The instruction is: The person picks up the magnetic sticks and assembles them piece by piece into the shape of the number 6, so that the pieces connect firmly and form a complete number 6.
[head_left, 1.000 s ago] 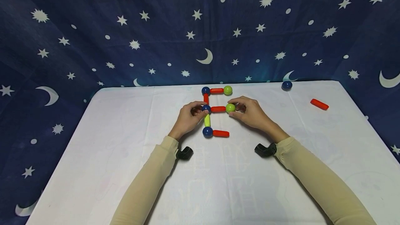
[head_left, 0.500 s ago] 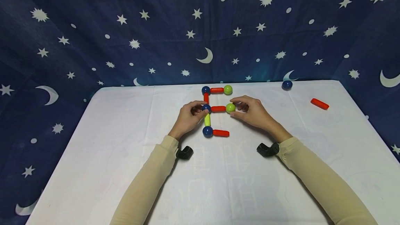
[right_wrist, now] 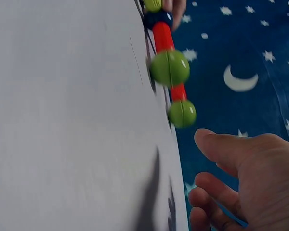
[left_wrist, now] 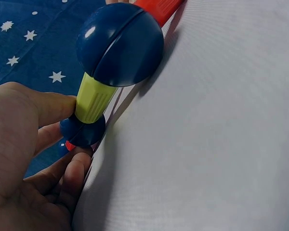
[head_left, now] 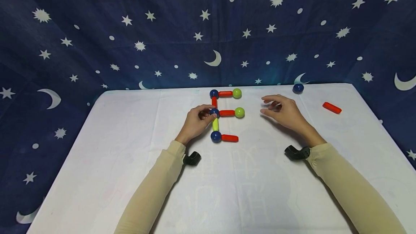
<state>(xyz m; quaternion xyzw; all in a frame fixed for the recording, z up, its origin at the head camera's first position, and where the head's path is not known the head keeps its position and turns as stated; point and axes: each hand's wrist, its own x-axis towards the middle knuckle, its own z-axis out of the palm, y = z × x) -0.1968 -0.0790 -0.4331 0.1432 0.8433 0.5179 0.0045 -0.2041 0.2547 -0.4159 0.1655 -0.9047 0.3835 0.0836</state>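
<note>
An E-shaped figure of balls and rods lies on the table. My left hand (head_left: 196,121) pinches its middle blue ball (head_left: 214,112) between thumb and fingers. From that ball a red rod (head_left: 227,113) runs right to a green ball (head_left: 239,112). Above, a blue ball (head_left: 214,94), a red rod (head_left: 225,93) and another green ball (head_left: 237,93) form the top arm. Below, a yellow-green rod (head_left: 215,125) leads to the bottom blue ball (head_left: 216,136), with a red rod (head_left: 230,138) whose right end is bare. My right hand (head_left: 285,112) holds nothing, right of the figure, fingers loosely bent.
A loose blue ball (head_left: 298,88) lies near the table's back edge on the right. Nearer, a loose red rod (head_left: 332,108) lies slanted. Behind the white table (head_left: 130,125) hangs a dark blue cloth (head_left: 175,39) with moons and stars.
My right hand has let go of the middle green ball and moved away to the right. My left hand stays at the middle blue ball, and the figure has not moved.
</note>
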